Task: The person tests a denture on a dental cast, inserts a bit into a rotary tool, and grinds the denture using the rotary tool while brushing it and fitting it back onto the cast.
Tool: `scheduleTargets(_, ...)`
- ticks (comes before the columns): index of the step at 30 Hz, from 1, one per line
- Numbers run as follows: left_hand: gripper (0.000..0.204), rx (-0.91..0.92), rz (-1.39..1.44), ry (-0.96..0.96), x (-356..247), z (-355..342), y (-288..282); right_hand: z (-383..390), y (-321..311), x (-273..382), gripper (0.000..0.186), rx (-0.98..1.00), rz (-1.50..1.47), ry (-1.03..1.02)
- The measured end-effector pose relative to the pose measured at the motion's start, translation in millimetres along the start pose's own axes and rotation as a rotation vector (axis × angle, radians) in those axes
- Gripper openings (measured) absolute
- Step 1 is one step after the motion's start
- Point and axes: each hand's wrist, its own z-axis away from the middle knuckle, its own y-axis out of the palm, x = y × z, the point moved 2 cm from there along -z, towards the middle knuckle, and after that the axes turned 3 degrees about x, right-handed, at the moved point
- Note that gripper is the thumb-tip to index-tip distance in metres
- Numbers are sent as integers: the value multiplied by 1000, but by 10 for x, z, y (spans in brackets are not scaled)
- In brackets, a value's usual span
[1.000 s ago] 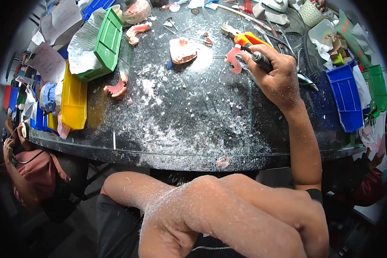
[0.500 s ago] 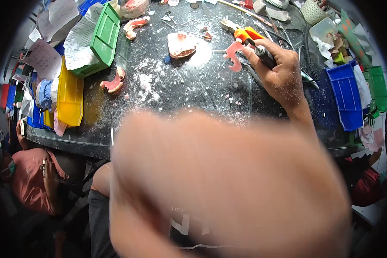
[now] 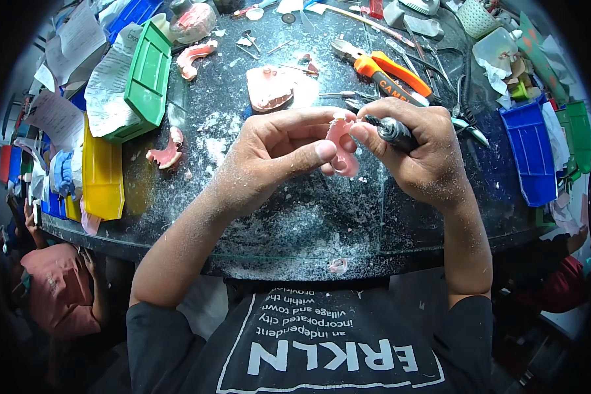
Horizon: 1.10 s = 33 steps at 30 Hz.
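Over the near middle of the bench, a pink denture base point(image 3: 343, 148) is pinched between the thumb and fingers of my left hand point(image 3: 266, 154). My right hand point(image 3: 420, 154) is wrapped round a black rotary handpiece point(image 3: 396, 134), its tip pointing left toward the denture. The right thumb and fingertips meet the denture's right edge. Dust speckles both hands. Beyond them sits a pale dental model point(image 3: 270, 89). Orange-handled pliers point(image 3: 389, 73) lie just past my right hand. Two more pink denture pieces, one nearer point(image 3: 167, 150) and one farther point(image 3: 195, 59), rest at the left.
White powder covers much of the dark bench point(image 3: 276, 230). A green bin point(image 3: 148, 79) and a yellow bin point(image 3: 103, 171) with papers stand at left, a blue bin point(image 3: 529, 154) at right. Thin metal tools point(image 3: 433, 59) lie behind the pliers. Another person's pink-clad back point(image 3: 62, 289) shows at lower left.
My left hand, a large blur close to the camera before, has come down and taken hold of the denture base. My right hand, which held denture and handpiece, has come slightly nearer.
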Motion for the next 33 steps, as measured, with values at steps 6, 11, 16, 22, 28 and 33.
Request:
scheduleTargets(6,60,-17,166,-39,7,-5,46,1,20,-58,18,-52,17,-61)
scheduleTargets(11,62,-145,167,16,28,-2,35,-27,26,70,56,-84,184,103)
scheduleTargets(16,51,-218,176,48,29,-3,76,12,126,32,57,-8,274,75)
scheduleTargets(22,48,-241,132,51,51,22,60,15,155,36,55,22,332,184)
scheduleTargets(28,46,-250,81,64,57,35,61,20,156,32,53,25,320,173)
scheduleTargets(33,45,-219,52,88,83,22,56,32,174,26,52,36,296,173)
